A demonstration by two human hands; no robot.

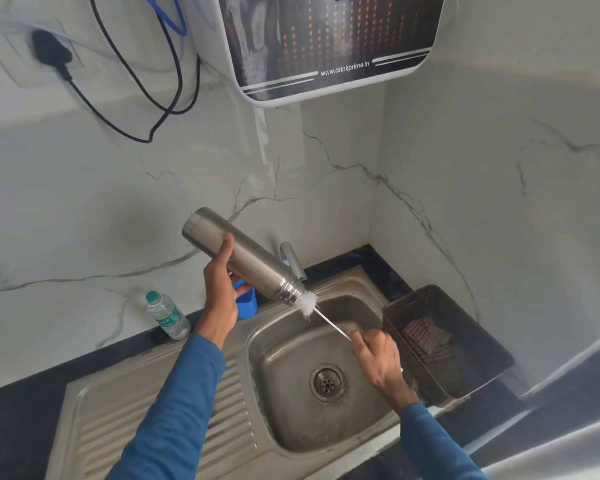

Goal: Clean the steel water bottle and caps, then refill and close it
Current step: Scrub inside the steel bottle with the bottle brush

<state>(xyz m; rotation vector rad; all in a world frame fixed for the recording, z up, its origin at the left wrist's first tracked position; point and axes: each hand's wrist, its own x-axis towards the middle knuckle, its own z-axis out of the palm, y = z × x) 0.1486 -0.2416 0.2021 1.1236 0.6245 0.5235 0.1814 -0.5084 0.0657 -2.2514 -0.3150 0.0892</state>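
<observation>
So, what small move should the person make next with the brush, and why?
Probably push the brush into the steel bottle: its bristles sit only at the mouth, the left hand holds the bottle tilted, the right hand grips the wire handle.

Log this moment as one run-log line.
phase: interior scrub | left hand: grips steel bottle, tilted mouth-down over sink | right hand: pinches brush wire, bristles at bottle mouth

This is a home kitchen. A steel sink with a ribbed drainboard is set into a black stone desk, in a corner of marble-patterned walls. From the basin, a tap stands at 12 o'clock with a wall-mounted water purifier above it. A brown basket sits at 3 o'clock and a plastic water bottle at 10 o'clock.
</observation>
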